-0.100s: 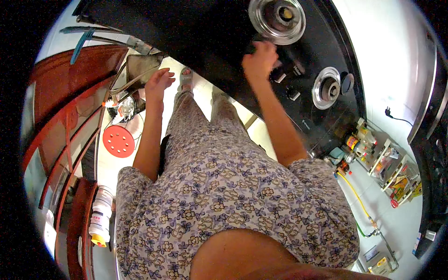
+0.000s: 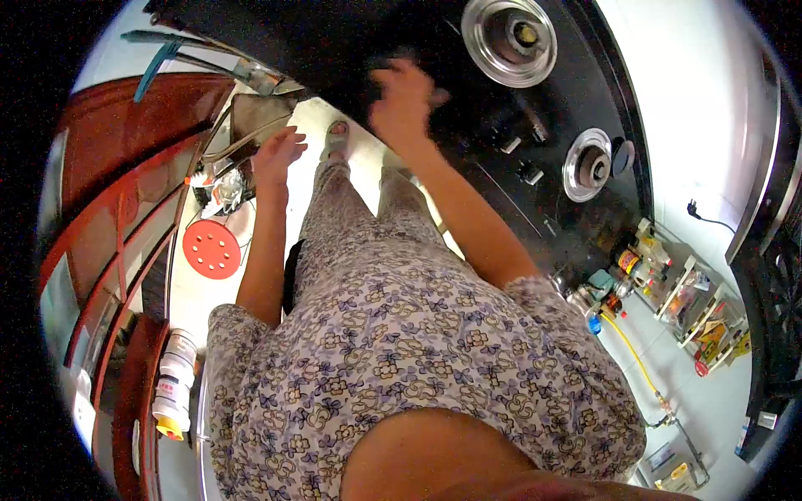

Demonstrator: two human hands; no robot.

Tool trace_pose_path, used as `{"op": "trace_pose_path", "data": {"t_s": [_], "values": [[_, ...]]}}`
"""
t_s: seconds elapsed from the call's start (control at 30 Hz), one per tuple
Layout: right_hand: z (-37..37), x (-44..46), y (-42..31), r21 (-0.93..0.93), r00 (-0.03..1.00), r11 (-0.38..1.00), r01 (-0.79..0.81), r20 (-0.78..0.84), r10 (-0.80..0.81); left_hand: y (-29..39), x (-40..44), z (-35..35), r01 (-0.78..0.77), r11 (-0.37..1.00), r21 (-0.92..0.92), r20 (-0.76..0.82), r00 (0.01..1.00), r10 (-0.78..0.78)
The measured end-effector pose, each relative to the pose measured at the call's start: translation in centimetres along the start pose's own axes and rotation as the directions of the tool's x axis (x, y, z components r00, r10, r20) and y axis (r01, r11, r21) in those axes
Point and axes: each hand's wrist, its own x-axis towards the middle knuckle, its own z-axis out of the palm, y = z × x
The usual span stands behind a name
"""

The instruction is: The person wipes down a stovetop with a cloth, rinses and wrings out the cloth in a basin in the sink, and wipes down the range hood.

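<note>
My right hand (image 2: 403, 104) is over the black glass top of the gas stove (image 2: 484, 134), left of the large burner (image 2: 511, 42). Motion smears its fingers, which look closed around something dark. A bit of this dark thing (image 2: 438, 96) sticks out beside the hand; its kind is hard to make out against the black glass. My left hand (image 2: 277, 154) hangs in the air away from the stove's front edge, its fingers loosely bent and apart, with nothing in them. Two stove knobs (image 2: 511, 145) lie to the right of my right hand, near the small burner (image 2: 588, 165).
A red round stool (image 2: 211, 249) stands on the floor at left, near dark red cabinets (image 2: 125, 196). White tubs (image 2: 175, 380) are lower left. Bottles (image 2: 631, 263) and a rack (image 2: 697, 305) stand at right, by a yellow gas hose (image 2: 635, 351). A plug (image 2: 693, 207) hangs by the wall.
My right hand has swept left across the stove top, away from the knobs and the large burner, with the dark thing along. My left hand has barely moved. The view has shifted slightly.
</note>
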Motion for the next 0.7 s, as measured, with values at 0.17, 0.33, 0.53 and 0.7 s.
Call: {"op": "trace_pose_path", "data": {"t_s": [0.17, 0.33, 0.53, 0.7], "values": [[5.3, -0.8, -14.5, 0.662, 0.894, 0.744, 0.086, 0.279, -0.351, -1.3, -1.3, -6.0, -0.028, 0.843, -0.537, -0.113, 0.993, -0.039], [6.5, -2.1, -18.6, 0.731, 0.678, 0.673, 0.117, 0.437, -0.592, 3.5, -6.8, -6.7, -0.239, 0.629, -0.740, -0.343, 0.938, -0.048], [4.8, -2.8, -19.1, 0.686, 0.639, 0.669, 0.287, 0.383, -0.667, 4.1, -7.9, -11.6, -0.230, 0.897, -0.376, -0.444, 0.895, 0.044], [2.3, 0.3, -14.0, 0.693, 0.487, 0.711, -0.117, 0.664, -0.567, 1.8, -5.8, -22.8, -0.291, 0.939, 0.182, -0.682, 0.650, 0.334]]}}
